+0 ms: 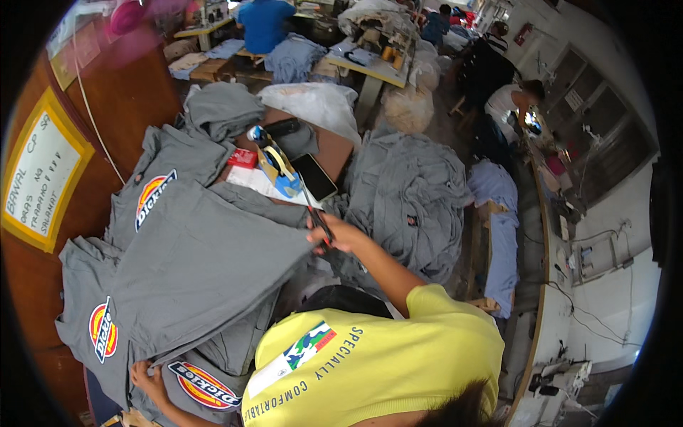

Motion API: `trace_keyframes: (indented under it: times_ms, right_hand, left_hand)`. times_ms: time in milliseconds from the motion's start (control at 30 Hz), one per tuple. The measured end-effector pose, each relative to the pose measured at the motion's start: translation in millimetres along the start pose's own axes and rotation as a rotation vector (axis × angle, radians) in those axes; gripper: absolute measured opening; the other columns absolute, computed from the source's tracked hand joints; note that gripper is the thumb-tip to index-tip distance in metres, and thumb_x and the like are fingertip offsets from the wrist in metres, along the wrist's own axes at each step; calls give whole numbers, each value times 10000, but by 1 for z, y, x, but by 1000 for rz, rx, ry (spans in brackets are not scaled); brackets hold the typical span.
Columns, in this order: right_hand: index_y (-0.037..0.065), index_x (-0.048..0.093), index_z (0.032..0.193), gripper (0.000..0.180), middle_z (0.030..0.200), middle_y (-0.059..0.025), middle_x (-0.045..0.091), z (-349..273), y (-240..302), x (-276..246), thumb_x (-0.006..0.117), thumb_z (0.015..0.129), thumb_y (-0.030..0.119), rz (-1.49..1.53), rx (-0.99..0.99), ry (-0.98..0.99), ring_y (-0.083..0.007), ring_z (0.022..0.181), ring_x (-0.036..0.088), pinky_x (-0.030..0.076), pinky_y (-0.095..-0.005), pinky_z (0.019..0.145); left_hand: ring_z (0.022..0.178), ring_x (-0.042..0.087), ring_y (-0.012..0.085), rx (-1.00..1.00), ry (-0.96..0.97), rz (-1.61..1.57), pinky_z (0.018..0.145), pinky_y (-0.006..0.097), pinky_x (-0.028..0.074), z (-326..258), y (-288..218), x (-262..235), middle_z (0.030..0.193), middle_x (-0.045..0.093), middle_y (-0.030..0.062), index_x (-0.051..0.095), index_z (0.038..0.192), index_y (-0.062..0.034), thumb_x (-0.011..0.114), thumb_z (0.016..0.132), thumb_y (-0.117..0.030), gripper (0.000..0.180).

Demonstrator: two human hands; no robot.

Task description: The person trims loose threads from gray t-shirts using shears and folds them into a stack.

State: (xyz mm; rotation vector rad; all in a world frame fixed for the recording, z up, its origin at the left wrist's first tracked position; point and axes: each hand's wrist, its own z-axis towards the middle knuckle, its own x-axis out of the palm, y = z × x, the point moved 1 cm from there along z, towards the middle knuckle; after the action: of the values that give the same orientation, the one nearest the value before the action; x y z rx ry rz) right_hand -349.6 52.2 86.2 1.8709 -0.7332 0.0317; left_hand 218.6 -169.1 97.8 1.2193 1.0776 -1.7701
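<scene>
A grey T-shirt (pixel 206 263) with a printed logo is spread over a pile of similar grey shirts in front of me. With my right hand (pixel 340 233) I hold scissors (pixel 319 222) with black and red handles, their blades pointing away from me, beside the shirt's right corner. My left hand (pixel 148 381) is closed on the near left edge of the grey cloth, beside a logo print (pixel 205 386). Beyond the scissors are a blue tape dispenser (pixel 287 183), a smartphone (pixel 314 176) and a small red box (pixel 243 158) on white paper (pixel 249 179).
A large heap of grey garments (pixel 405 203) lies to the right. Behind it are a clear plastic bag (pixel 407 108) and a sewing table (pixel 373 67). A wooden panel with a yellow-framed sign (pixel 44 171) stands left. Other people sit working farther off.
</scene>
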Motion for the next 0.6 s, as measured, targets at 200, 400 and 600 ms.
trace_keyframes:
  times_ms: [200, 400, 600]
  right_hand:
    - [72, 396, 978, 415, 756, -33, 463, 55, 26, 55, 679, 674, 75, 7, -318, -245, -135, 605, 512, 489, -280, 524]
    - [11, 392, 1040, 422, 823, -101, 612, 73, 3, 71, 651, 708, 44, -301, -620, -271, -118, 658, 568, 445, -223, 548]
    - [17, 425, 1038, 393, 785, -88, 631, 80, -24, 81, 629, 702, 17, -443, -535, -101, -105, 632, 566, 434, -216, 536]
  left_hand:
    - [721, 478, 171, -276, 170, -420, 700, 297, 401, 10, 59, 44, 740, 521, 89, 530, 801, 28, 719, 673, -200, 323]
    - [964, 523, 291, 149, -455, -51, 834, 370, 394, 12, -52, 50, 1000, 582, 117, 601, 956, -52, 600, 750, -85, 209]
    - [1117, 437, 293, 387, -80, -358, 927, 404, 350, -6, -192, 77, 1184, 485, 104, 566, 1041, -88, 590, 757, -43, 289]
